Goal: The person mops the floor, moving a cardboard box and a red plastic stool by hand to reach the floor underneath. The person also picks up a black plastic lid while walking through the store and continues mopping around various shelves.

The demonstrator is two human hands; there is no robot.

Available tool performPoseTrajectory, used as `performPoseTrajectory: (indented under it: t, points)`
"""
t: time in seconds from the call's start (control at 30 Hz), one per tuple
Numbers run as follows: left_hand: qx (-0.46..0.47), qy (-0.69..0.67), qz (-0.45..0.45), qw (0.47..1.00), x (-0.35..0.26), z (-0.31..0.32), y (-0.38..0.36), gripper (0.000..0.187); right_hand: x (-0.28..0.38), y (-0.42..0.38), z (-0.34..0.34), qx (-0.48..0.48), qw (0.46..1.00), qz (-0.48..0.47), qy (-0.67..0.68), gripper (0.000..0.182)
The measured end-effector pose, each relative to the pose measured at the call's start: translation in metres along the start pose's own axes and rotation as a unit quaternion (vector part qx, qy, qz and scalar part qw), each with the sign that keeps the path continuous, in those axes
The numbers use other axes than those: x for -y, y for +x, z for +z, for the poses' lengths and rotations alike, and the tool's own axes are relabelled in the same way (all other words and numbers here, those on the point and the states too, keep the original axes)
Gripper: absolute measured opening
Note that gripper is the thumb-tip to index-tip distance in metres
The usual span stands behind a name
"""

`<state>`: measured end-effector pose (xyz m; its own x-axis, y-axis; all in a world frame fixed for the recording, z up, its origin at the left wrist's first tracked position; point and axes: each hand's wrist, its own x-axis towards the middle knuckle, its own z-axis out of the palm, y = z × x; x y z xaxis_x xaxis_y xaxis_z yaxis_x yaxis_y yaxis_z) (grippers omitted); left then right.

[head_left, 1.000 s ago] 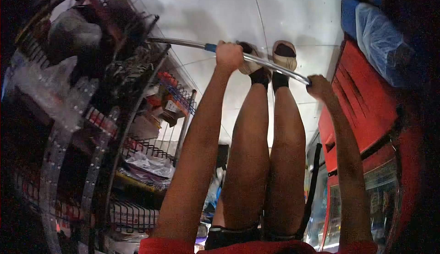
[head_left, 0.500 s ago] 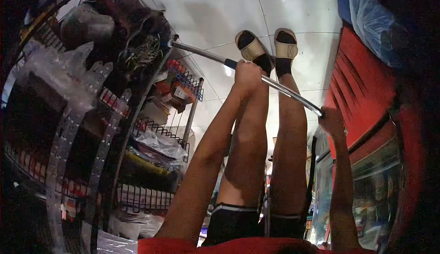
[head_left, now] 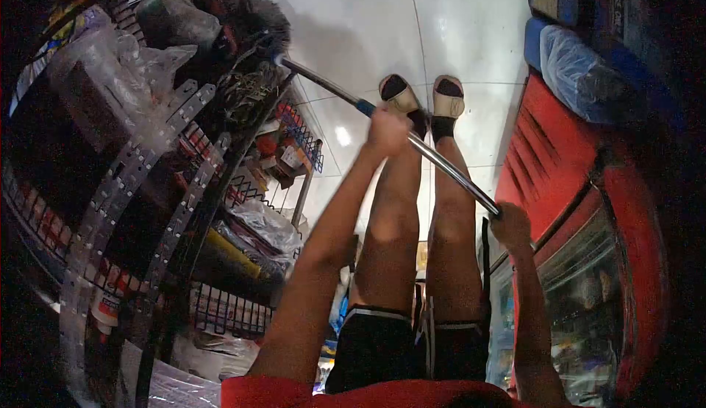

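A shiny metal pole (head_left: 452, 170) runs slantwise in front of my legs, from upper left to lower right. My left hand (head_left: 388, 133) is wrapped round its middle, just below a dark collar (head_left: 365, 107). Closed on its near end is my right hand (head_left: 510, 225), in front of the red cabinet. The far end meets a pale fitting beside the shelves, where a dark, fuzzy, brush-like shape (head_left: 266, 19) lies close to the floor.
Wire shelves (head_left: 228, 309) with packed goods and plastic bags line the left. A red cabinet (head_left: 551, 165) with a glass front stands on the right, near a plastic-wrapped bundle (head_left: 577, 77). My sandalled feet (head_left: 447, 99) are on the white tiled floor (head_left: 360, 18).
My right hand and the pole's near end have moved left and down in view. My left hand has shifted slightly down and left. The dark fuzzy shape now shows beside the pole's far end.
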<state>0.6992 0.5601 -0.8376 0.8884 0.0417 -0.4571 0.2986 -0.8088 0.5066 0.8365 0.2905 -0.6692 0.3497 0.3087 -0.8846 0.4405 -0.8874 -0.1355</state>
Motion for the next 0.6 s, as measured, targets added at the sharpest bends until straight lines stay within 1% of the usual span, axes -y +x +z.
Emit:
performPoseTrajectory:
  t: [0.03,0.07,0.13,0.17,0.2,0.23,0.27,0.3,0.33,0.37,0.4,0.43,0.47,0.5,0.53,0.57,0.6]
  points:
    - [0.0,0.011,-0.01,1.0,0.018,-0.014,0.006,0.01,0.025,0.017,-0.011,0.011,1.0,0.004,0.008,0.013]
    - [-0.003,0.014,-0.011,1.0,0.029,-0.022,0.011,0.01,0.031,0.031,-0.014,0.036,0.999,0.005,0.009,0.017]
    - [-0.057,0.023,0.025,0.998,0.037,-0.03,0.021,0.013,0.039,0.039,-0.034,0.021,1.0,-0.005,0.006,0.018]
    - [-0.059,0.02,0.027,0.998,0.031,-0.031,0.023,0.013,0.04,0.037,-0.042,0.01,1.0,-0.012,0.005,0.019]
    - [-0.089,0.033,0.023,0.995,0.021,-0.032,0.022,0.011,0.034,0.033,-0.043,0.034,0.999,-0.006,-0.025,0.021]
    - [-0.12,0.05,0.018,0.991,0.013,-0.034,0.021,0.01,0.033,0.022,-0.044,0.031,0.999,-0.006,-0.026,0.021]
    - [-0.164,0.021,0.044,0.985,0.005,-0.019,0.019,0.009,0.033,0.001,-0.044,0.043,0.999,0.028,-0.008,0.021]
    - [-0.19,-0.036,0.07,0.979,-0.01,-0.029,0.018,0.009,0.031,-0.021,-0.044,0.056,0.997,0.061,0.008,0.021]
    - [-0.12,0.03,0.089,0.988,-0.027,-0.04,0.015,0.01,0.012,-0.043,-0.035,0.07,0.99,0.078,0.091,0.022]
    - [-0.124,0.031,0.087,0.988,-0.039,-0.046,0.017,0.01,-0.006,-0.062,-0.026,0.082,0.977,0.094,0.173,0.023]
    - [-0.106,0.003,0.128,0.986,-0.05,-0.049,0.02,0.011,-0.01,-0.077,-0.023,0.081,0.978,0.091,0.17,0.023]
    - [-0.088,-0.026,0.17,0.981,-0.056,-0.056,0.024,0.011,-0.01,-0.09,-0.023,0.056,0.977,0.103,0.178,0.024]
    - [-0.092,-0.026,0.17,0.981,-0.056,-0.062,0.03,0.011,-0.011,-0.096,-0.023,0.029,0.975,0.116,0.186,0.026]
    - [-0.115,-0.05,0.169,0.978,-0.053,-0.071,0.038,0.01,0.011,-0.094,-0.039,0.028,0.976,0.116,0.184,0.026]
    - [-0.138,-0.073,0.167,0.974,-0.048,-0.08,0.045,0.009,0.049,-0.087,-0.065,0.054,0.954,0.168,0.243,0.027]
    - [-0.142,-0.069,0.164,0.974,-0.035,-0.093,0.053,0.009,0.073,-0.072,-0.082,0.078,0.926,0.215,0.301,0.028]
    - [-0.113,-0.018,0.155,0.981,-0.02,-0.106,0.06,0.009,0.072,-0.056,-0.071,0.078,0.927,0.21,0.299,0.028]
